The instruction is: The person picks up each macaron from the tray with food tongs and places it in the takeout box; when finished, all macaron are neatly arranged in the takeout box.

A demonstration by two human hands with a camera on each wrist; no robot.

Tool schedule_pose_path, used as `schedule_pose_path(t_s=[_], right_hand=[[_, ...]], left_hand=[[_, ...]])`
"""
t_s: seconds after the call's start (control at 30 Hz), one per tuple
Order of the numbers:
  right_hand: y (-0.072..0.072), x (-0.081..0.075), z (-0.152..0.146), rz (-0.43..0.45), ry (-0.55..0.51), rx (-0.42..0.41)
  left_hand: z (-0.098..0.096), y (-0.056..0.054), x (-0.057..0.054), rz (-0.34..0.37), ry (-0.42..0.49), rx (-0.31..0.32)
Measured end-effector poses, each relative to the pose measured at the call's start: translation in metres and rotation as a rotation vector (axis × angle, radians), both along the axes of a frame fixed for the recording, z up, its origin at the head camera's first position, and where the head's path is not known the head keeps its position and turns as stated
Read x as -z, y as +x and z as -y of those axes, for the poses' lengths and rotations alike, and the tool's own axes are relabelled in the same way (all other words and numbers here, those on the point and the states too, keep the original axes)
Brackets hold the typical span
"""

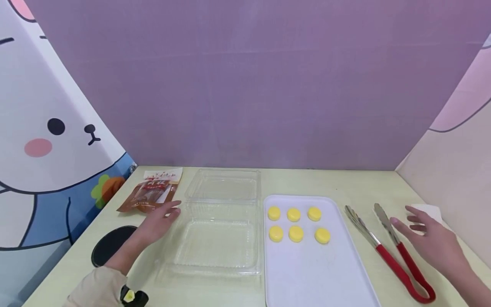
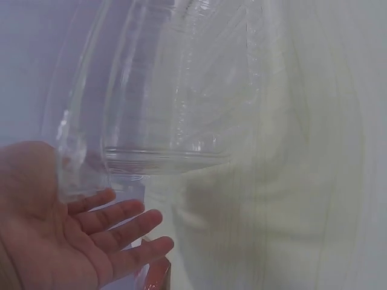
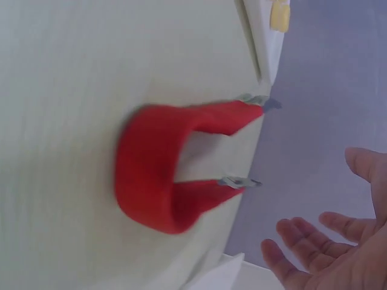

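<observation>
In the head view my left hand (image 1: pixel 157 225) is over the left edge of a clear plastic clamshell box (image 1: pixel 215 243), whose lid lies open toward the wall. Its fingers are spread and grip nothing; whether it touches the box I cannot tell. My right hand (image 1: pixel 433 238), fingers loosely bent with nothing in them, hovers just right of the red-handled metal tongs (image 1: pixel 399 264). In the right wrist view the tongs (image 3: pixel 148 169) lie apart from the hand (image 3: pixel 338 241). Several yellow round pieces (image 1: pixel 296 233) sit in two rows on a white tray (image 1: pixel 318 277).
A brown snack packet (image 1: pixel 151 192) lies at the back left, beyond a black round disc (image 1: pixel 111 245) partly covered by my left forearm. Behind my right hand is a white object (image 1: pixel 429 209), mostly hidden. A purple wall (image 1: pixel 268 106) closes off the table's back.
</observation>
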State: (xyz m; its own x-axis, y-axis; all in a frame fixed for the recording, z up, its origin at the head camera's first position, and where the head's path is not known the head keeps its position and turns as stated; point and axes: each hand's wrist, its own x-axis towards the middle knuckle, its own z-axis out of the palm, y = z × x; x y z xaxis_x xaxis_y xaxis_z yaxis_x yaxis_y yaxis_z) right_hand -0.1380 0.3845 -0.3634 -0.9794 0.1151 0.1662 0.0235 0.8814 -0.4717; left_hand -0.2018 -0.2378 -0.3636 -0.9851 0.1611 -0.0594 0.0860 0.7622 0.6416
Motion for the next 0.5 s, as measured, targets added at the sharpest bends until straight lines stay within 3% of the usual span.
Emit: schedule_pose_path(t_s=[0.23, 0.5], right_hand=[[-0.004, 0.007, -0.003, 0.162, -0.012, -0.002], [-0.004, 0.015, -0.001, 0.342, 0.022, 0.009]], left_hand=[[0.000, 0.000, 0.004, 0.074, 0.066, -0.032], [0.001, -0.002, 0.007, 0.091, 0.098, -0.052]])
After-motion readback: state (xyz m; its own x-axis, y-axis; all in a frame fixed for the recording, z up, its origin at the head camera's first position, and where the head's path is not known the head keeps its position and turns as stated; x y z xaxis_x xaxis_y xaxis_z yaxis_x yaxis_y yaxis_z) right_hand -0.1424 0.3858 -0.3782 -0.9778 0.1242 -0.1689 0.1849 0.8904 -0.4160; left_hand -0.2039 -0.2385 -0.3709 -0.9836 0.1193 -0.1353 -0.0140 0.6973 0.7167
